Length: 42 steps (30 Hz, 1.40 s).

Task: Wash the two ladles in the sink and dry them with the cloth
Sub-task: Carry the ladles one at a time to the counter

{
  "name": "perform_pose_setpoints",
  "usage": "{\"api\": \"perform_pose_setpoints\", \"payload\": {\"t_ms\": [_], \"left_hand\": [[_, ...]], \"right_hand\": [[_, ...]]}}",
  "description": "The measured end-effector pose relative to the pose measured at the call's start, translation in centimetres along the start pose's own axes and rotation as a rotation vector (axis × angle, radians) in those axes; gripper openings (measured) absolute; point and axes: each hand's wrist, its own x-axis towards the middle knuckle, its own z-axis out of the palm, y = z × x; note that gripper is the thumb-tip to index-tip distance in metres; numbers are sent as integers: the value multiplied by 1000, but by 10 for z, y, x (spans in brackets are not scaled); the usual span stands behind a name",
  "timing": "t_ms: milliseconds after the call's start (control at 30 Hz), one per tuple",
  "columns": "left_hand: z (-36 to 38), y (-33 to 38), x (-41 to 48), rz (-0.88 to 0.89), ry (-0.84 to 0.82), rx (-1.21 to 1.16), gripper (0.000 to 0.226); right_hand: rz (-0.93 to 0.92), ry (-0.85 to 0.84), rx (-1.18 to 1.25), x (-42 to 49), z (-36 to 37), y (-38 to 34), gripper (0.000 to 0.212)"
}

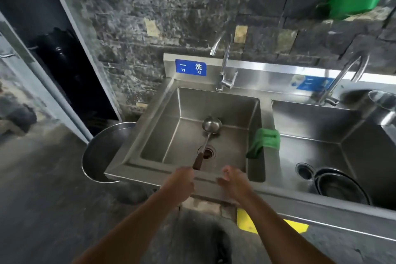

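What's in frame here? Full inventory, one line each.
ladle: 1, steel with brown handle, left basin
cloth: 1, green, draped over basin divider
sink: 1, steel, two basins
faucets: 2, chrome, behind basins
sign: 1, blue, backsplash
tray: 1, green, wall upper right
tub: 1, steel, left of sink
pans: count unclear, dark, right basin
left hand: 1, grips ladle handle
right hand: 1, open, above front rim

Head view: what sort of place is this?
Probably a commercial kitchen's dishwashing station: a large stainless-steel double sink, a blue label on its backsplash, and a long steel ladle with a brown handle.
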Motion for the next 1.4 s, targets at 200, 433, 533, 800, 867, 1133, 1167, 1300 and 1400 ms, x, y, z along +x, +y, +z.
{"api": "perform_pose_setpoints", "payload": {"t_ms": [200,433,533,800,867,1133,1167,1300,1400], "left_hand": [[-8,16,93,-141,-73,24,12],[-10,17,175,-259,-150,-121,35],[0,4,206,-324,-218,-267,45],[33,-42,278,-466,-488,-541,58],[40,-56,292,-524,-573,-626,61],[52,-86,312,-549,-831,-839,54],[50,-86,312,-543,-860,-887,51],[22,-76,306,-478,-1015,-1004,44],[6,-68,297,-425,-1071,-992,46]], "right_hand": [[95,-127,65,102,-11,12,38],[238,-250,243,192,-6,13,53],[279,-338,269,217,4,11,57],[576,-366,583,282,51,1,45],[642,-298,708,297,62,0,33],[746,-252,951,319,88,6,18],[734,-248,975,319,87,6,16],[722,-181,1136,303,77,-4,10],[725,-124,1159,285,67,-13,10]]}}
